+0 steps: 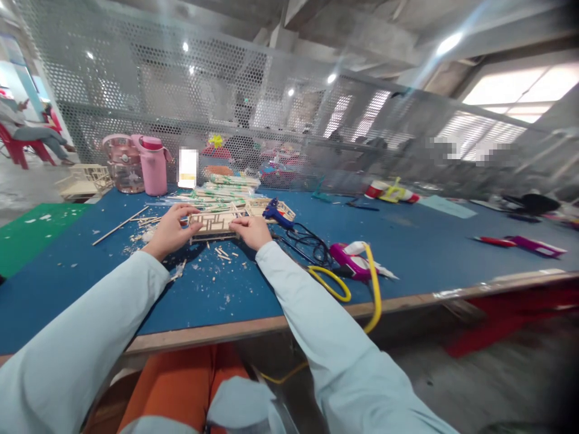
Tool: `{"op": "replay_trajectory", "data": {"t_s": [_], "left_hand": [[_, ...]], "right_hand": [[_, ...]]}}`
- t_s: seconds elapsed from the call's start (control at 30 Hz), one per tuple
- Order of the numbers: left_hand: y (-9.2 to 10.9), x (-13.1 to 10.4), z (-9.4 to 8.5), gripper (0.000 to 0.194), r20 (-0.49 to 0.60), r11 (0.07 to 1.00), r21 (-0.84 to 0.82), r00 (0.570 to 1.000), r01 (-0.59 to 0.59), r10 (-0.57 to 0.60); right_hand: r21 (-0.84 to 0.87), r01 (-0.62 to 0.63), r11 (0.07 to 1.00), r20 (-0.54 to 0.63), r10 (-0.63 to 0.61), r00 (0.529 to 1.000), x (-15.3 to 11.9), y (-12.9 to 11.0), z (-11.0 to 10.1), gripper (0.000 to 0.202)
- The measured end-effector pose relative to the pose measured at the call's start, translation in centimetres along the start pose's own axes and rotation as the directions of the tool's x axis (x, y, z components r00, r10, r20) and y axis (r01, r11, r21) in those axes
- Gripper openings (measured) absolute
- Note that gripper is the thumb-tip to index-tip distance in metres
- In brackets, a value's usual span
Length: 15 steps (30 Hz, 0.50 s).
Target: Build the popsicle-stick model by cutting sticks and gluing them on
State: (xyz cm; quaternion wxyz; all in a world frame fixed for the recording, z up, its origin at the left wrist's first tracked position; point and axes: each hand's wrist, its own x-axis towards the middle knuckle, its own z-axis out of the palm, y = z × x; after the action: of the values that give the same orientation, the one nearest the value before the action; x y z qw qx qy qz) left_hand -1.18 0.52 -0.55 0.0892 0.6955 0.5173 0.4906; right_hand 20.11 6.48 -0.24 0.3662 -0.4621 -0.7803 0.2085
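A small model built of thin wooden sticks [213,223] stands on the blue tabletop between my hands. My left hand [174,231] is at its left end, thumb and fingers curved around the edge. At its right side my right hand [253,231] pinches the near edge, thumb and forefinger together. Whether a separate stick is between those fingertips is too small to tell. Just beyond my right hand lies a blue glue gun [277,212], in front of another wooden stick frame [288,211]. Short stick offcuts [222,253] and crumbs lie in front of the model.
A purple-and-white tool [355,262] with a yellow cable lies right of my right forearm. Bundled sticks in plastic [230,188] are behind the model. A pink bottle [154,167] stands back left, by a clear jug [123,166]. A perforated metal screen [190,90] closes the table's back.
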Motion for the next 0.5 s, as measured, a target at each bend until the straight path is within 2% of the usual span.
{"op": "replay_trajectory", "data": {"t_s": [0.5], "left_hand": [[0.14, 0.0, -0.06, 0.032, 0.012, 1.0, 0.027, 1.0, -0.006, 0.006]], "right_hand": [[0.008, -0.025, 1.0, -0.024, 0.025, 0.999, 0.17, -0.05, 0.56, 0.019]]}}
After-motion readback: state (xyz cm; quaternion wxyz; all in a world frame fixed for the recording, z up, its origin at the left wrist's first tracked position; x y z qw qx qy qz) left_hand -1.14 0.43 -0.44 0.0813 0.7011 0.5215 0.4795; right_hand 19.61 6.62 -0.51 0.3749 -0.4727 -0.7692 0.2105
